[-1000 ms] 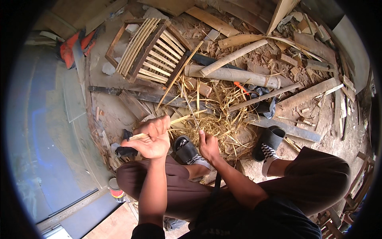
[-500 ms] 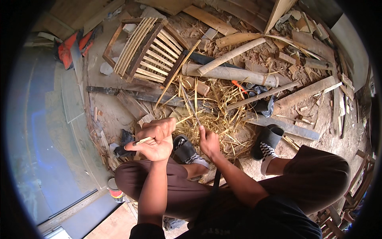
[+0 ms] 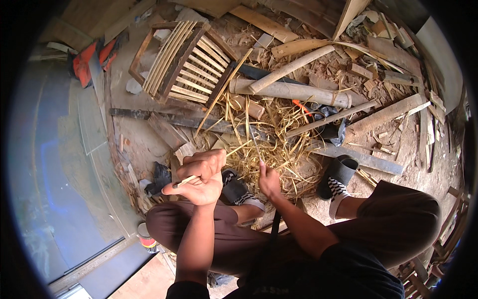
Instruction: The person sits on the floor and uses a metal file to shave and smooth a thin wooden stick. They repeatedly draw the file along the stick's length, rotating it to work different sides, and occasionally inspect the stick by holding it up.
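My left hand (image 3: 203, 175) is closed in a fist, palm turned up, around a thin pale strip that looks like bamboo (image 3: 239, 148). One dark-tipped end shows by the thumb; the other sticks out beyond the knuckles toward the right. My right hand (image 3: 269, 181), closed and lower to the right, grips a long slim knife (image 3: 256, 144). Its blade points away from me and stands apart from the strip's visible part; the handle is mostly hidden in my fist. Curly yellowish shavings (image 3: 294, 164) are heaped under and beyond both hands.
Ahead lie a slatted wooden frame (image 3: 191, 67), a thick bamboo pole (image 3: 298, 93) and several boards (image 3: 383, 117). A large bluish glass-like sheet (image 3: 55, 164) spans the left side. A tin (image 3: 145, 236) stands by my left knee. My sandalled feet (image 3: 338, 174) flank the shavings.
The knife has swung from slanting leftward to pointing nearly straight ahead, as my right hand shifted slightly right and nearer. My left hand, still around the strip, moved slightly right and nearer.
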Demonstrator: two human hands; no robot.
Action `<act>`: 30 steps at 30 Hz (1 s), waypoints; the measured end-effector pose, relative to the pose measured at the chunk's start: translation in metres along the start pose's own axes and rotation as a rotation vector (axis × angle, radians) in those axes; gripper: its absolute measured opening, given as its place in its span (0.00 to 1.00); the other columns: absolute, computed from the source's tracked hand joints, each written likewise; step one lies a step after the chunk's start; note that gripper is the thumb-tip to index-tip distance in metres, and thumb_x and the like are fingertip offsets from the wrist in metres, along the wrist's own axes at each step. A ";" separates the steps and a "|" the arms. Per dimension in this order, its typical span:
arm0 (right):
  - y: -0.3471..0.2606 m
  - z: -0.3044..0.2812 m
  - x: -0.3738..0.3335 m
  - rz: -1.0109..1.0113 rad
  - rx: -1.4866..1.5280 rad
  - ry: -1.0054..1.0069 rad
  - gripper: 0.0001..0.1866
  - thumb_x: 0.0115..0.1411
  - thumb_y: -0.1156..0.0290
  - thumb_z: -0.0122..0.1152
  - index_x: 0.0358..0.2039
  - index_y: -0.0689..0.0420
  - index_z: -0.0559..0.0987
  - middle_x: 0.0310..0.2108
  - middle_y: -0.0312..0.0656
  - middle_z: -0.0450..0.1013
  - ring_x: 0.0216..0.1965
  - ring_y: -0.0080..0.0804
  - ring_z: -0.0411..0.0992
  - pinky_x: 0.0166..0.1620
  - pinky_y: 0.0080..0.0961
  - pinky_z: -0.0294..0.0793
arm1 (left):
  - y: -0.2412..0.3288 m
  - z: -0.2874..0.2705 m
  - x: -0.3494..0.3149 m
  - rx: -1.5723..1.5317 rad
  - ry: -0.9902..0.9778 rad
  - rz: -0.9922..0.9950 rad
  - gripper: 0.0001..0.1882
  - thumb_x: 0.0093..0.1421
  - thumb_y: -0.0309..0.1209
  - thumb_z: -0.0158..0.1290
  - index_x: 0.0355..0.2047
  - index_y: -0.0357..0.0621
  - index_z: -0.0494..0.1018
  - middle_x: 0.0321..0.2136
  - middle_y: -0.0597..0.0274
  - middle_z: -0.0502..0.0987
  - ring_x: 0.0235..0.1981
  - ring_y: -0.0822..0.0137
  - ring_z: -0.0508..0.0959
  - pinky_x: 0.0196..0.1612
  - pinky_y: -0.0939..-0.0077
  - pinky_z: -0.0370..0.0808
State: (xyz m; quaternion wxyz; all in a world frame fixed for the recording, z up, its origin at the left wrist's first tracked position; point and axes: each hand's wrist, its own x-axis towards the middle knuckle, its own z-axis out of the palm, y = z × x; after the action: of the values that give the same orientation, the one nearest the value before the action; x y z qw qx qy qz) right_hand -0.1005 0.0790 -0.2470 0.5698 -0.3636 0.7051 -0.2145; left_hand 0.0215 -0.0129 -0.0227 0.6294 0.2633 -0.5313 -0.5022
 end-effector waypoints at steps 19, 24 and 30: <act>-0.051 0.005 -0.025 -0.377 0.048 -0.059 0.22 0.71 0.53 0.50 0.34 0.61 0.79 0.22 0.61 0.74 0.30 0.66 0.75 0.35 0.54 0.73 | 0.003 -0.028 -0.003 -0.083 0.166 -0.027 0.42 0.61 0.79 0.22 0.15 0.51 0.45 0.13 0.71 0.44 0.18 0.70 0.43 0.29 0.69 0.46; 0.016 0.005 -0.008 0.044 -0.056 -0.035 0.25 0.72 0.52 0.48 0.40 0.62 0.82 0.25 0.61 0.77 0.31 0.63 0.78 0.40 0.53 0.76 | 0.004 -0.023 -0.001 -0.092 0.138 -0.017 0.42 0.62 0.78 0.22 0.15 0.51 0.46 0.13 0.71 0.44 0.18 0.70 0.43 0.28 0.69 0.46; 0.006 0.006 -0.010 -0.025 -0.013 -0.046 0.27 0.73 0.52 0.46 0.36 0.66 0.81 0.24 0.62 0.75 0.29 0.61 0.77 0.37 0.50 0.74 | 0.005 -0.005 -0.006 -0.033 0.009 -0.036 0.43 0.61 0.78 0.22 0.15 0.51 0.47 0.12 0.70 0.46 0.18 0.70 0.43 0.27 0.70 0.46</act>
State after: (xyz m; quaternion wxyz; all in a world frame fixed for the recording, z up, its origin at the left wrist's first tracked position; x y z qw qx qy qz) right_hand -0.0953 0.0906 -0.2467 0.5808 -0.3810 0.6884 -0.2089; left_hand 0.0282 -0.0070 -0.0223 0.6269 0.2645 -0.5154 -0.5210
